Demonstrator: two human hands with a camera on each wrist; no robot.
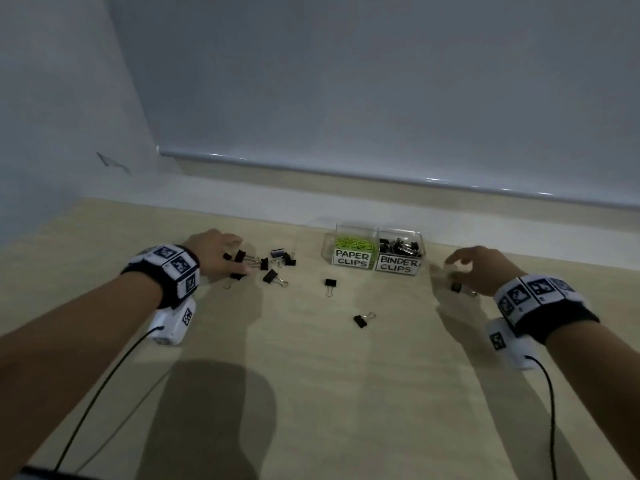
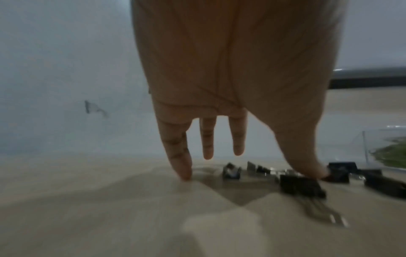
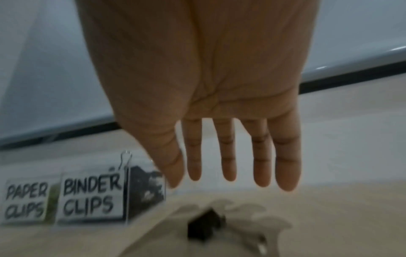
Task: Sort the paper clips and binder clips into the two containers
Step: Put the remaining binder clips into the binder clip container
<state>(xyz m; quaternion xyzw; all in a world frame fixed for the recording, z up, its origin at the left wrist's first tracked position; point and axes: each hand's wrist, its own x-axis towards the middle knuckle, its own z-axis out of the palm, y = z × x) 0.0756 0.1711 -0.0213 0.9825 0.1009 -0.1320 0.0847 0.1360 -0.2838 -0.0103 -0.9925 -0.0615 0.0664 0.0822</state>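
Note:
Two clear boxes stand side by side at the back: one labelled PAPER CLIPS (image 1: pixel 352 258) (image 3: pixel 26 201) with green paper clips inside, and one labelled BINDER CLIPS (image 1: pixel 399 264) (image 3: pixel 92 196) with black binder clips. My left hand (image 1: pixel 225 252) (image 2: pixel 241 165) reaches down with straight fingers into a cluster of black binder clips (image 1: pixel 277 259). Its thumb tip touches one clip (image 2: pixel 301 186), and the little finger touches the table. My right hand (image 1: pixel 464 268) (image 3: pixel 219 177) hovers with spread, straight fingers and holds nothing. A single binder clip (image 1: pixel 456 287) (image 3: pixel 204 227) lies under it.
More black binder clips lie loose on the wooden table (image 1: pixel 311 393): one at the cluster's front (image 1: pixel 275 277), one in the middle (image 1: pixel 330 284), one nearer me (image 1: pixel 362 319). A grey wall and ledge (image 1: pixel 381 174) close the back. Cables trail from both wrist cameras.

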